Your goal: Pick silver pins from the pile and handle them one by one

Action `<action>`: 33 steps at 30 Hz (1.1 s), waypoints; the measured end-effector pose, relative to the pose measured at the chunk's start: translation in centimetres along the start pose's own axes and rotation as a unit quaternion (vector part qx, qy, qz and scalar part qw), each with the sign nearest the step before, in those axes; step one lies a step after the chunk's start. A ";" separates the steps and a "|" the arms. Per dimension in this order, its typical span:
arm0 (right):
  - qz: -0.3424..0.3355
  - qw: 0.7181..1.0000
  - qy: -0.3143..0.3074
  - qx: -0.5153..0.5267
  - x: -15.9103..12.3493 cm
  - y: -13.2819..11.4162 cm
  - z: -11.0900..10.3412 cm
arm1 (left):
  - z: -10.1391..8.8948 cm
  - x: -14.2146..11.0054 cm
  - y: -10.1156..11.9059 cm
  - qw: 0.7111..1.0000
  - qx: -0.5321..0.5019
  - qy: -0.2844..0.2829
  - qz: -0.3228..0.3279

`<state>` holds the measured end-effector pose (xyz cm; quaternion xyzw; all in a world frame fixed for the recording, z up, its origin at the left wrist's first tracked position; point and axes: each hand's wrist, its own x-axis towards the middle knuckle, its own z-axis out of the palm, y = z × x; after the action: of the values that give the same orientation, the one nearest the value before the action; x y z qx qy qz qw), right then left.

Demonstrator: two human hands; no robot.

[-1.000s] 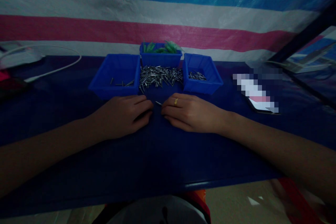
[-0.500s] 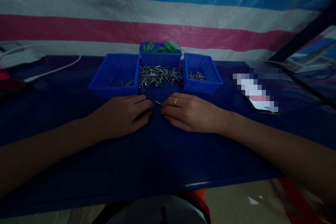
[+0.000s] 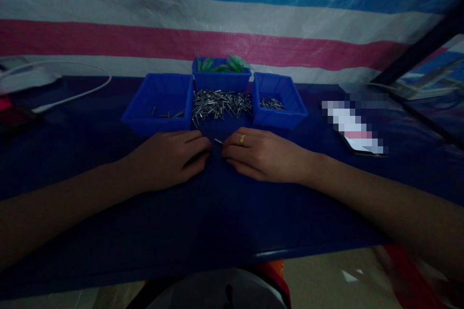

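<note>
My right hand (image 3: 266,154), with a gold ring on one finger, rests on the dark blue table. Its fingers are closed at the tips around a small metal pin, possibly a rivet (image 3: 218,141), whose thin end pokes out to the left. Opposite it, my left hand (image 3: 170,159) lies with fingers curled and drawn together; whatever its fingertips may hold is hidden. A narrow gap separates the two hands. Just beyond them spreads a loose pile of silvery metal pins (image 3: 219,104). The left blue bin (image 3: 159,91) holds a few pins, and the right blue bin (image 3: 281,89) a small heap.
Behind the pile stands another blue bin (image 3: 222,82) with green plastic-looking pieces. A phone (image 3: 351,128), partly pixelated, lies at right. A white cable (image 3: 90,91) loops at left. Striped sheeting (image 3: 232,19) hangs behind the table (image 3: 217,222), whose front edge is near me.
</note>
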<state>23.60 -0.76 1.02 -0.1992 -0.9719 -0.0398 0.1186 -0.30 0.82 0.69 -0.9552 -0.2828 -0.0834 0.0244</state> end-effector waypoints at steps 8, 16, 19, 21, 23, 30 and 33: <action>-0.004 1.000 0.009 0.008 0.0 0.0 0.0 | 0.2 -0.1 -0.2 1.000 0.000 -0.005 -0.002; 0.000 1.000 0.007 0.007 0.0 0.0 0.0 | 0.2 -0.1 -0.1 1.000 -0.002 0.008 0.008; -0.003 1.000 0.008 0.005 0.0 0.0 0.0 | 0.2 -0.1 -0.1 1.000 0.000 0.012 0.009; -0.004 1.000 0.010 0.000 0.0 0.0 0.0 | 0.2 -0.1 -0.1 1.000 0.002 0.013 0.009; -0.012 1.000 0.018 -0.006 0.0 0.0 0.1 | 0.1 -0.1 0.0 1.000 0.008 0.017 0.007; -0.051 0.997 0.049 -0.008 0.0 0.0 0.2 | 0.4 -0.3 0.1 0.998 0.021 0.061 0.000; -0.050 0.998 0.045 -0.012 -0.1 0.0 0.2 | 0.6 -0.4 0.0 0.998 0.025 0.064 0.003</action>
<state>23.61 -0.76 0.84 -0.1499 -0.9737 -0.0668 0.1579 -0.53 0.66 0.05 -0.9478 -0.2799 -0.1370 0.0669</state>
